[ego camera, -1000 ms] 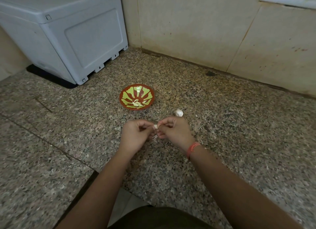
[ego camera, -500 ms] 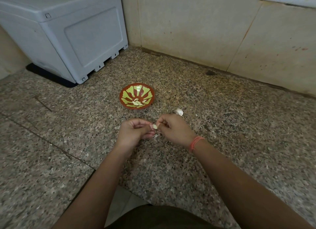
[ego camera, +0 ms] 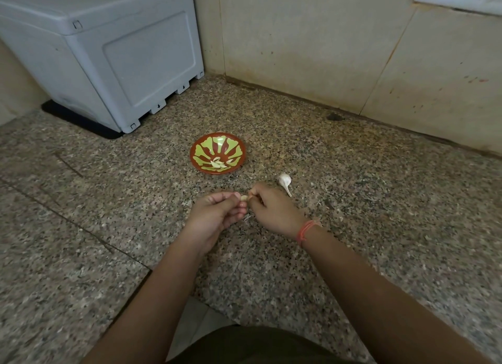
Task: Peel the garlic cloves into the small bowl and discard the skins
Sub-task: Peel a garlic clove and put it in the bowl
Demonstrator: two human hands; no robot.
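Observation:
A small red bowl [ego camera: 218, 154] with green petal marks sits on the speckled granite counter and holds several peeled garlic cloves [ego camera: 218, 164]. Just in front of it, my left hand [ego camera: 214, 214] and my right hand [ego camera: 274, 210] meet above the counter and pinch one small garlic clove [ego camera: 244, 198] between their fingertips. A thin strip of skin [ego camera: 246, 218] hangs below the hands. A white garlic bulb piece with a stalk [ego camera: 284, 180] lies on the counter just beyond my right hand.
A large grey plastic box [ego camera: 108, 51] stands at the back left on a black mat. Beige wall tiles [ego camera: 326, 43] close off the back. The counter's front edge [ego camera: 173, 290] steps in near my body.
Both hands have stayed together on the clove and shifted slightly left; more of the garlic bulb piece shows beyond my right hand.

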